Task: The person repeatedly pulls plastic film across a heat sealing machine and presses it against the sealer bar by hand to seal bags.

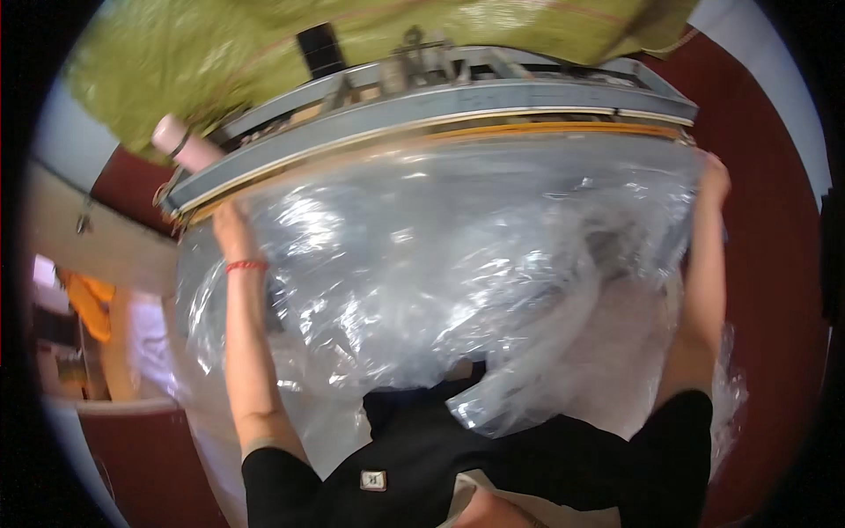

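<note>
A wide sheet of clear plastic film (400,264) spreads between my arms, wrinkled and shiny, with its far edge along a long grey metal bar (458,101). At the left end of that edge, my left hand (231,227) is closed on the film, a red band round its wrist. My right hand (715,180) is closed at the film's far right corner, by the bar's right end; its fingertips are partly hidden. An orange-yellow strip (554,129) runs along the near side of the bar, just beyond the film. Loose folds of film hang toward my body.
Behind the bar lies yellow-green woven sheeting (220,62) with a black phone-like slab (320,50). A pink cylinder (187,143) leans at the bar's left end. Metal fittings (422,57) rise from the bar's middle. Dark red floor (761,246) shows at right.
</note>
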The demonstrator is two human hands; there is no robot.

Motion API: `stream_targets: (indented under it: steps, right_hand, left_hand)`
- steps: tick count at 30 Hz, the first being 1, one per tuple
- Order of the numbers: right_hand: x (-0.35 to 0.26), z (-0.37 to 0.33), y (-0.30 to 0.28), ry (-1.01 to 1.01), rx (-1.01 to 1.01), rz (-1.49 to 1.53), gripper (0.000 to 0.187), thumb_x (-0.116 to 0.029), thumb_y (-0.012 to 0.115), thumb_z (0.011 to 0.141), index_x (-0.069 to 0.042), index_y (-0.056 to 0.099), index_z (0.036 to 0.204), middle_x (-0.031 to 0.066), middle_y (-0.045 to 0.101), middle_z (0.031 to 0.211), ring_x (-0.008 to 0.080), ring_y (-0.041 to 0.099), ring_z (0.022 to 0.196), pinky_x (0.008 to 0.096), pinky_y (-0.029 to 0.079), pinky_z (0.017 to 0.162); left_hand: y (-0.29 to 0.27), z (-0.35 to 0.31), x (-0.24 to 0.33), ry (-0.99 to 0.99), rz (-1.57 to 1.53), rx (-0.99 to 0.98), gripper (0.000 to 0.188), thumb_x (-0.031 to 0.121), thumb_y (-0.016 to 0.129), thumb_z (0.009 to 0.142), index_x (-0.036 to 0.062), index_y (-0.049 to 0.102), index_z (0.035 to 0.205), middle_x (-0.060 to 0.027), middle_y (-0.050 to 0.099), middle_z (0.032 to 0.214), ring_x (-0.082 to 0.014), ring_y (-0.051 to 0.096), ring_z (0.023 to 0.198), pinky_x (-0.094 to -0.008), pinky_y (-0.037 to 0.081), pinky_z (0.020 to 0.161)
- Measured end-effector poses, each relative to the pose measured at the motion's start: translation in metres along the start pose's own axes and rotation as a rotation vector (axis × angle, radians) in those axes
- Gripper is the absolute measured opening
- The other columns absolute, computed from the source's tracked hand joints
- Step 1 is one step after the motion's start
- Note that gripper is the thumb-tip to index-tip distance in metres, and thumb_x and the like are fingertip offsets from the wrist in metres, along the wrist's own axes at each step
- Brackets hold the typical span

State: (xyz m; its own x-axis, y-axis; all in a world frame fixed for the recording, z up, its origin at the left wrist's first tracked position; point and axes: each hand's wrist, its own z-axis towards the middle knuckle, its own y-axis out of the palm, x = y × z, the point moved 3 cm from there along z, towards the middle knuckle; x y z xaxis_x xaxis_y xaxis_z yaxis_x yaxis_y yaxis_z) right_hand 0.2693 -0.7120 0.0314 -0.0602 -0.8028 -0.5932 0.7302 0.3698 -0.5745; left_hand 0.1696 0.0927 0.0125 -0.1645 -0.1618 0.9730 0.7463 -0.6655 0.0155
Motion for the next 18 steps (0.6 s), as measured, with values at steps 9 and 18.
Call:
stream_targets:
  steps: [9, 18]
  right_hand:
    - [-0.022, -0.01, 0.129, 0.122, -0.008, 0.469, 0.022, -0.024, 0.056, 0.082, -0.002, 0.056, 0.079, 0.0032, 0.056, 0.068, 0.0099, 0.052, 0.062, 0.0235, 0.042, 0.06]
    - [0.007, 0.002, 0.124, 0.348, 0.165, 0.403, 0.025, -0.021, 0.066, 0.07, -0.001, 0.053, 0.078, 0.0064, 0.056, 0.071, 0.0125, 0.052, 0.057, 0.0254, 0.044, 0.056]
  left_hand:
    - [-0.05, 0.082, -0.077, 0.174, 0.053, 0.032, 0.018, 0.015, 0.054, 0.081, 0.0071, 0.048, 0.067, 0.005, 0.043, 0.06, -0.0047, 0.036, 0.052, -0.0191, 0.029, 0.047]
    - [-0.042, 0.078, -0.069, 0.091, 0.124, 0.091, 0.014, 0.012, 0.054, 0.08, 0.0054, 0.049, 0.069, 0.002, 0.048, 0.062, -0.0065, 0.04, 0.052, -0.0209, 0.034, 0.046]
